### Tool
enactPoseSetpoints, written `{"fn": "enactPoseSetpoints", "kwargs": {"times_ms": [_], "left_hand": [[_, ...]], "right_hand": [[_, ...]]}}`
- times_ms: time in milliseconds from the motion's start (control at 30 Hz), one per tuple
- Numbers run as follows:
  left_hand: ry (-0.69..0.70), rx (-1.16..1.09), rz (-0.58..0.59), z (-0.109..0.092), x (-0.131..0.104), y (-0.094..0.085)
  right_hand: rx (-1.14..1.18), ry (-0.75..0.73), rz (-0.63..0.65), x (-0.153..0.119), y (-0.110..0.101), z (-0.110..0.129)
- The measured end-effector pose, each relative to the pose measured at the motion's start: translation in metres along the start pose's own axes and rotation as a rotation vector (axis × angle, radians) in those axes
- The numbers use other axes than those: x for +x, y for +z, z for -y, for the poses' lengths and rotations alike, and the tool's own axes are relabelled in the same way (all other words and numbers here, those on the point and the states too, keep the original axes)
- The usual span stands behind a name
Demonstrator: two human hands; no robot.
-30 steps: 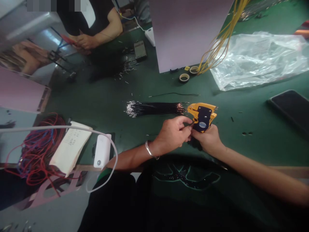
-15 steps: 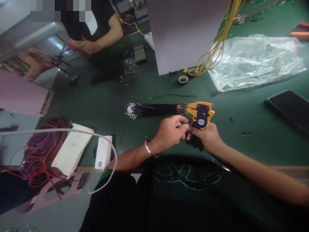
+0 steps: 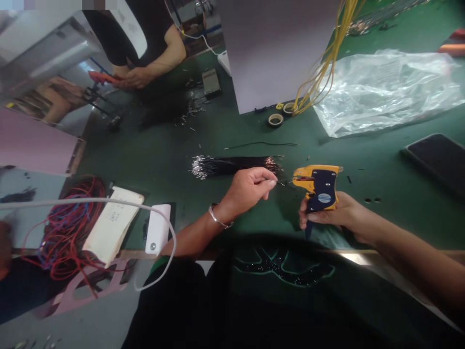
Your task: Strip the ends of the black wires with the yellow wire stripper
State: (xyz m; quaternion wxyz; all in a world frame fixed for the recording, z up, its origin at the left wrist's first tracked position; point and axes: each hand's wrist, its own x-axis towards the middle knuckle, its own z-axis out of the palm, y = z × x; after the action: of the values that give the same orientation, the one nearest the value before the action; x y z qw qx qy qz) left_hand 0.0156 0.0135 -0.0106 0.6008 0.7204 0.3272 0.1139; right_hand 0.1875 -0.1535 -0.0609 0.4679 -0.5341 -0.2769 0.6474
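A dark phone [image 3: 438,162] lies near a clear plastic bag [image 3: 385,94], a white device [image 3: 159,228] near a notepad [image 3: 113,224].

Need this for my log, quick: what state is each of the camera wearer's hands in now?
Left hand: closed, pinching a thin wire.
Right hand: closed around a yellow and dark-blue hand tool.

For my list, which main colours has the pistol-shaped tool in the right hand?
The pistol-shaped tool is yellow and dark blue, in the head view.

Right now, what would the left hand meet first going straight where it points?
Likely the yellow and dark-blue pistol-shaped tool in the right hand: it lies just ahead of the left hand, though depth is unclear.
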Motion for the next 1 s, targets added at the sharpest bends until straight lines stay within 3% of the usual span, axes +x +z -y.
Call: {"fn": "enactPoseSetpoints", "kwargs": {"times_ms": [567,1000], "left_hand": [[-0.004,-0.108,0.046,0.0043,0.0024,-0.0016],[-0.031,-0.146,0.108,0.0049,0.0009,0.0024]], "right_hand": [[0.024,0.013,0.157,-0.0009,-0.0002,0.0018],[0.032,0.021,0.2,0.0019,0.0035,-0.0001]]}}
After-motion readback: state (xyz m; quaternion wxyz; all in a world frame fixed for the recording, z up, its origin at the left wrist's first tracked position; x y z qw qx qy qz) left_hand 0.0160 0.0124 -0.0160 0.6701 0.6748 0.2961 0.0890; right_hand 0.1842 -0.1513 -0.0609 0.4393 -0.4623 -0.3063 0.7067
